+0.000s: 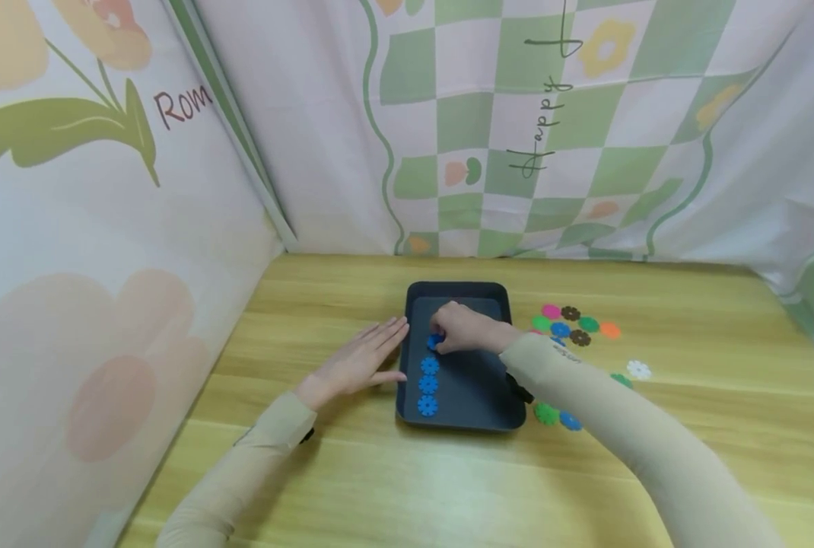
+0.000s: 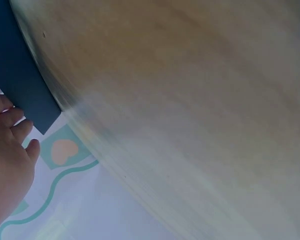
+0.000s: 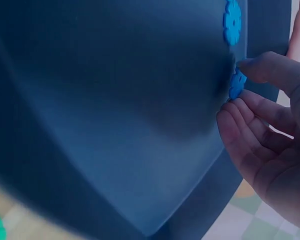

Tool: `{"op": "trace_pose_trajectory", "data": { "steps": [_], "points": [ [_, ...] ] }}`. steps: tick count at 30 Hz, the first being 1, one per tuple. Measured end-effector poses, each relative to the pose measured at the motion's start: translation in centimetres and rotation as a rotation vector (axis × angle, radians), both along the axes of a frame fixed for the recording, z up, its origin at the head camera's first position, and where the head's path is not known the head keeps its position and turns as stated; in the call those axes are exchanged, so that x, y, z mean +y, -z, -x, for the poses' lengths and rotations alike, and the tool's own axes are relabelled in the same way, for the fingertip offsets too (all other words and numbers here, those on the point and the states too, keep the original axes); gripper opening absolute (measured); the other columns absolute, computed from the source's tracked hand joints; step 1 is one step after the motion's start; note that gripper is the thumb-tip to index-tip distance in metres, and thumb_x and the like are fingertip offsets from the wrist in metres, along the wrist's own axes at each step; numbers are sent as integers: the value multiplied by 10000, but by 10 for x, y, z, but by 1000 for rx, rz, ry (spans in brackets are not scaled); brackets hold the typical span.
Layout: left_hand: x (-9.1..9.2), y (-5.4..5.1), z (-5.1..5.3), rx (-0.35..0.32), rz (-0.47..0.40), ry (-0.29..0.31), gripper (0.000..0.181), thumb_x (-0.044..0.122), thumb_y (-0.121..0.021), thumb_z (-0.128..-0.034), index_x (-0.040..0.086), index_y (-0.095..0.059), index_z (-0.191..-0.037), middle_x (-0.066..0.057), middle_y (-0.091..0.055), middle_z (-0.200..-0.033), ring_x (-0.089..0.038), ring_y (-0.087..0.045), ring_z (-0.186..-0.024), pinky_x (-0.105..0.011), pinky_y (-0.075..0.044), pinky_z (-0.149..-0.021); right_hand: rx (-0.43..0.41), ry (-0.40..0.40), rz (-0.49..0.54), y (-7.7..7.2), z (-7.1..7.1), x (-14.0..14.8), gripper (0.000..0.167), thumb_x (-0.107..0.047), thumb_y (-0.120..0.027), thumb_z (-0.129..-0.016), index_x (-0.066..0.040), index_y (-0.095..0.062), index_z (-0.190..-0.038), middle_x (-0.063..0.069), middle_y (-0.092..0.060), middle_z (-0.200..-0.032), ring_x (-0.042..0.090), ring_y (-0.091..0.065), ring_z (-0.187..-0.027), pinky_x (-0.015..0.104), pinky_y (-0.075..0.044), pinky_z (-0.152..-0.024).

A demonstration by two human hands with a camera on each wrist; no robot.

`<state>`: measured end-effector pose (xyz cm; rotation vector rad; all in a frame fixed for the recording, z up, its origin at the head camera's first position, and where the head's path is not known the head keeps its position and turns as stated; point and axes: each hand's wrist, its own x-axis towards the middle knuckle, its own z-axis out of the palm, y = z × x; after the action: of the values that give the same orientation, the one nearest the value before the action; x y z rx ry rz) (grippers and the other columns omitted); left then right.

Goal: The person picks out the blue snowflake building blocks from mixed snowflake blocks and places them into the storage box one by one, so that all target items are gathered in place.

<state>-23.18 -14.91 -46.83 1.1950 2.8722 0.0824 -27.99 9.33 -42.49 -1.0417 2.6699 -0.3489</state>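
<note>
Right hand (image 1: 467,329) pinches a blue flower-shaped disc (image 3: 237,86) inside a dark rectangular tray (image 1: 475,388). Left hand (image 1: 355,361) (fingers straight) touches its side.

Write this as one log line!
right grip: pinches blue disc in tray | left grip: at tray's left side | tray row: three blue discs

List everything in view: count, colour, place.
Wood-grain table: one, yellowish brown, foreground
Shallow rectangular tray: one, dark grey, on table
Flower-shaped plastic discs: three, blue, column along tray's left
Pinched disc: one, blue, beyond them
Loose discs: over ten, mixed colours, right of tray, some hidden
Checked curtain: one, green-white, behind table
Floral backdrop: one, white, left
Small items: two, black, by cuffs
Left hand: one, tray's left rim
Right hand: one, over tray
Long sleeves: two, beige, both arms
</note>
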Motion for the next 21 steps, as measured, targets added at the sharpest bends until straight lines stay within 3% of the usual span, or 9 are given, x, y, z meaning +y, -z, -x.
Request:
{"op": "trace_pose_trajectory", "data": {
  "steps": [9,21],
  "points": [
    [0,0,1,26,-2,16,859,620,-441,-976,91,-171,-1596,-85,-162,-1676,-250,-194,-1551,-443,-236,-1265,-23,19,-25,7,-2,-5,246,-171,-767,-861,-4,-720,-1034,100,-717,-934,138,-647,-765,278,-596,-719],
    [0,-2,-2,44,-4,19,857,599,-475,-972,66,-205,-1587,-106,-194,-1668,-263,-229,-1542,-451,-255,-1257,-19,9,-13,5,-6,-3,274,-178,-760,-875,-9,-719,-1088,128,-715,-1037,198,-680,-908,317,-609,-804]
  ]
}}
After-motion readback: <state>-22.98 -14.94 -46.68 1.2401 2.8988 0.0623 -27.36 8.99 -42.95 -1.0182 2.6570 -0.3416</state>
